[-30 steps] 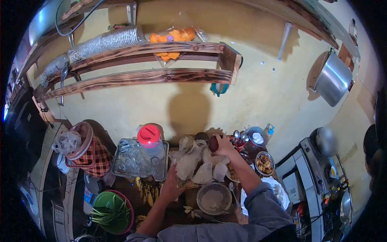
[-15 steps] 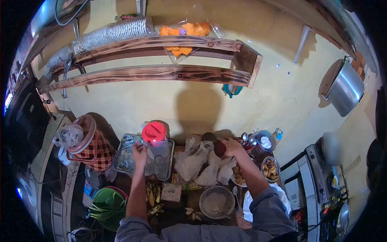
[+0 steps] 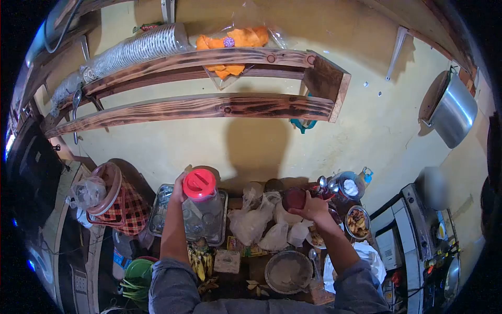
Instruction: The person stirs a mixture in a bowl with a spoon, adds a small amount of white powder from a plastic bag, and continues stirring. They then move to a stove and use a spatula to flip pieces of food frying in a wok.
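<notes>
My left hand point(image 3: 180, 186) is at the left side of the pitcher point(image 3: 203, 196) with the red lid, its fingers round the handle side. Beneath the pitcher is a metal tray point(image 3: 213, 241) with glasses on it. My right hand point(image 3: 312, 206) grips a dark red round object point(image 3: 295, 200), perhaps a cup or bowl. White plastic bags point(image 3: 248, 225) lie between my hands. Nearer to me stands a metal bowl point(image 3: 288, 272) with pale contents, and left of it a wrapped block point(image 3: 227, 261) beside some bananas point(image 3: 201, 261).
A wooden shelf point(image 3: 209, 110) hangs above, holding stacked cups point(image 3: 136, 51) and an orange item in plastic point(image 3: 235, 39). A checkered basket point(image 3: 127, 209) stands left. Dishes of food point(image 3: 357, 222), a stove point(image 3: 418, 222) and a hanging pot point(image 3: 454, 112) are right.
My left hand has moved up from over the tray to the pitcher's side. My right hand has shifted slightly down and right with the dark red object. The view has shifted a little.
</notes>
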Tool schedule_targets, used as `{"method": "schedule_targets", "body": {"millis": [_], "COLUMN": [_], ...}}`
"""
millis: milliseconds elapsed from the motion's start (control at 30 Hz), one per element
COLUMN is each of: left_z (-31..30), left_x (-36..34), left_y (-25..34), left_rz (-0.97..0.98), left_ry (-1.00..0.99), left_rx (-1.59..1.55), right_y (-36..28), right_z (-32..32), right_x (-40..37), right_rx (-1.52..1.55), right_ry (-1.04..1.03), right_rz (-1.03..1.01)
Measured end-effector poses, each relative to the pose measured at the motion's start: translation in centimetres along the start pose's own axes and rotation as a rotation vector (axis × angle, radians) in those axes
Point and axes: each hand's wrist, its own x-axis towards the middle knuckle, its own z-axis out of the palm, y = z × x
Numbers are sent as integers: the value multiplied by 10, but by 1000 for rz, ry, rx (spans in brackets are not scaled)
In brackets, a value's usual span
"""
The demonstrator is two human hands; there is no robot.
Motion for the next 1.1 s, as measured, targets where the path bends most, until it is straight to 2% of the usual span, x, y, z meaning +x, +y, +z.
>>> {"method": "schedule_targets", "body": {"millis": [133,200,233,300,367,433,500,533,600,733,767,833,967,1067,1100], "left_z": [-41,-43,-38,-3,-12,-8,9,17,34,51,56,58,87,129,139], "left_x": [21,16,13,1,3,1,-8,-13,-23,-44,-49,-59,-94,-133,-144], "left_y": [-12,-13,-14,-11,-25,-34,-39,-40,-40,-23,-15,0,33,56,62], "left_rz": [-24,-118,-131,6,2,5,153,139,264,292,276,250,291,248,244], "left_ry": [-15,18,25,-53,11,66,34,28,38,103,93,223,264,94,125], "left_rx": [70,167,167,174,170,165,102,102,141,10,15,16,70,55,47], "right_y": [28,51,60,78,99,118,131,135,140,151,150,152,158,158,153], "right_z": [10,29,37,57,87,112,112,108,102,100,97,99,108,120,122], "right_x": [-35,-48,-56,-73,-84,-93,-110,-117,-130,-151,-155,-160,-173,-185,-189], "right_rx": [172,535,538,849,1277,1493,1425,1345,1354,1364,1377,1364,1320,1296,1249], "right_ry": [-39,293,281,481,415,488,478,462,516,572,571,551,551,575,521], "right_rz": [-128,-497,-490,-390,-235,-186,-37,24,7,31,36,33,60,36,78]}}
